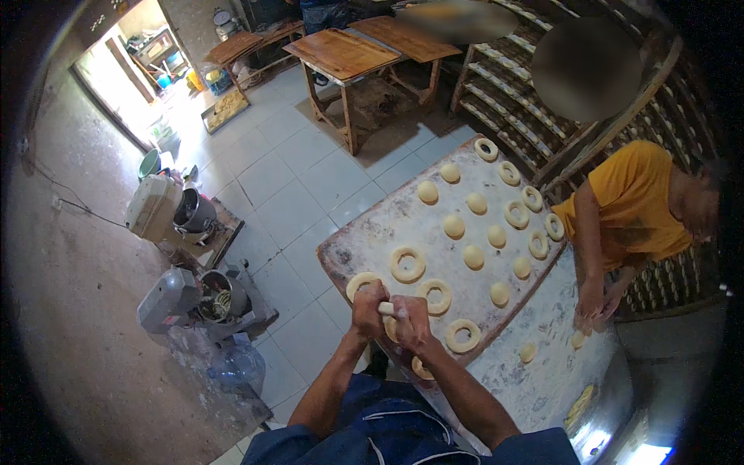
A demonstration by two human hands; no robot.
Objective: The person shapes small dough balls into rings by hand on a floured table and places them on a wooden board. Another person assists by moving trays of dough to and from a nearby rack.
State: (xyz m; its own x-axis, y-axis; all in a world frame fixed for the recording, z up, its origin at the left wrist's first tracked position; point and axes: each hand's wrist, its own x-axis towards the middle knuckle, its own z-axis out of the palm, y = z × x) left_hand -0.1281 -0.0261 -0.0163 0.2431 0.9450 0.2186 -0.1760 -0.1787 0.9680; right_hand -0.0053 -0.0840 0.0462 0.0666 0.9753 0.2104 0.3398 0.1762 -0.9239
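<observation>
My left hand (368, 308) and my right hand (409, 318) are closed round a short pale cylindrical piece (387, 308), possibly dough, low over the floured board (349, 252). A dough ring (361, 279) lies just beyond my left hand, and another (439, 308) lies beside my right hand. Other rings and several smooth dough balls (474, 257) are spread across the board. Parts of the rings under my hands are hidden.
A co-worker in a yellow shirt (635, 201) handles dough at a floured metal table (504, 387) on the right. Racks of trays (496, 85) stand behind, wooden tables (341, 50) at the back. Two mixers (167, 298) (155, 205) and a plastic water jug (236, 364) are on the left.
</observation>
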